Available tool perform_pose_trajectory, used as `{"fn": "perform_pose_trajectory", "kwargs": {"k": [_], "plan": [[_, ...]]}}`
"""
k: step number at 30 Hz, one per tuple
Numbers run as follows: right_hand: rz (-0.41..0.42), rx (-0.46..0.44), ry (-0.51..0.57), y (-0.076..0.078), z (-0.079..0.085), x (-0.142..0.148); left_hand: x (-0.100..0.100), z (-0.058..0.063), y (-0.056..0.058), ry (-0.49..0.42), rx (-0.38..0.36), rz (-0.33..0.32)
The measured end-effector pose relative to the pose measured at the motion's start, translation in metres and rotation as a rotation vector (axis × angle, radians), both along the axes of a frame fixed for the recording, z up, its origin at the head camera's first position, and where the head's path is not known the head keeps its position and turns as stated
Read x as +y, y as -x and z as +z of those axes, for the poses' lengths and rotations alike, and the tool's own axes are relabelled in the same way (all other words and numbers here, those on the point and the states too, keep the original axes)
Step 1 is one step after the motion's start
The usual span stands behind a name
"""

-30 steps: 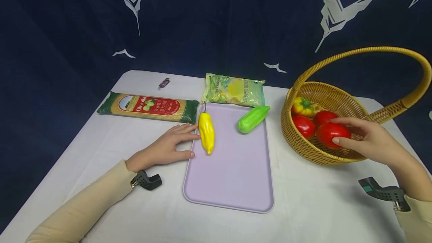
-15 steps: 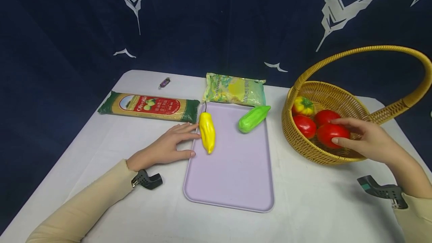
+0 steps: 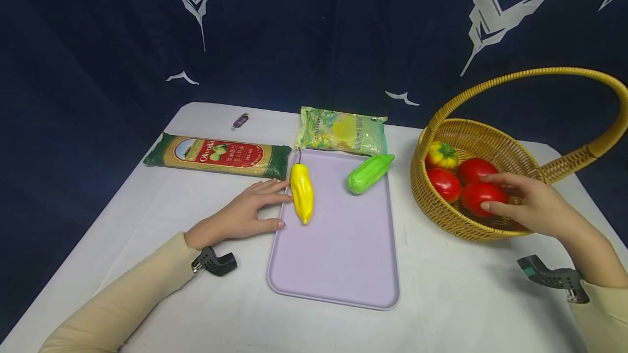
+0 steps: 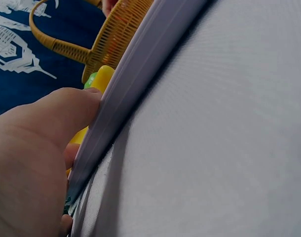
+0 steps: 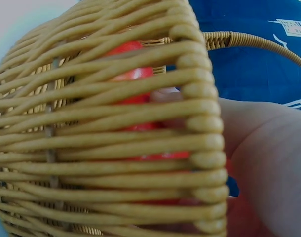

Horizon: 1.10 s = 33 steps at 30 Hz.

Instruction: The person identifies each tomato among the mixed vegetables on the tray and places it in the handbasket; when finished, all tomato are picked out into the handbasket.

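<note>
My left hand (image 3: pixel 245 212) lies with fingers spread at the left edge of the lilac tray (image 3: pixel 338 271), its fingertips right beside a yellow pepper (image 3: pixel 301 195) with a dark stem. In the left wrist view, the thumb rests along the tray's side wall (image 4: pixel 140 59). My right hand (image 3: pixel 544 206) reaches over the rim of a wicker basket (image 3: pixel 441 217), thumb and fingers around a red tomato (image 3: pixel 483 199). Two more red tomatoes and a yellow-red pumpkin-shaped vegetable (image 3: pixel 441 155) sit beside it. The basket's woven wall (image 5: pixel 116 138) hides much of that grip in the right wrist view.
A ridged green vegetable (image 3: pixel 369 174) lies across the tray's upper right edge. Behind the tray is a green-yellow packet (image 3: pixel 343 131). A spaghetti bag (image 3: pixel 218 155) and a small purple wrapped candy (image 3: pixel 240 120) lie at the back left. The basket's tall handle (image 3: pixel 530 73) arches above its opening.
Both hands hold nearly the same positions; the right wrist has shifted slightly to the left. The tomatoes, pepper and tray show no clear movement.
</note>
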State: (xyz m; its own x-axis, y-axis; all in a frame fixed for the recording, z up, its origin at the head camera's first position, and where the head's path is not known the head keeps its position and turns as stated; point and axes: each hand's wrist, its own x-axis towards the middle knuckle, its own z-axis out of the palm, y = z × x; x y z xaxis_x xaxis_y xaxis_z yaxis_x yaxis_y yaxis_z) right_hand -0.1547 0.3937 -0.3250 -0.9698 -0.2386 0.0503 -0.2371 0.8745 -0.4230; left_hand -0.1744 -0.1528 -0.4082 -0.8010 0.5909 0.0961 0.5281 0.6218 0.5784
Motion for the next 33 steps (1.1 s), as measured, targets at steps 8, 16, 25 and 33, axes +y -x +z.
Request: {"fn": "perform_pose_trajectory", "kwargs": {"k": [8,16,25,33], "plan": [[-0.011,-0.016,-0.023,0.0015,-0.0006,-0.0011,0.0003,0.0007,-0.0007,0.004,-0.002,0.002],[-0.01,-0.005,-0.031,0.0021,-0.0011,-0.0022,0.0002,0.0013,-0.0012,0.007,-0.007,0.01],[-0.008,0.015,-0.031,0.0027,-0.0024,-0.0032,-0.0001,0.0015,-0.001,0.008,-0.002,0.009],[-0.008,0.002,-0.02,0.0024,-0.0022,-0.0022,0.0,0.0007,-0.0003,0.007,-0.001,0.003]]}}
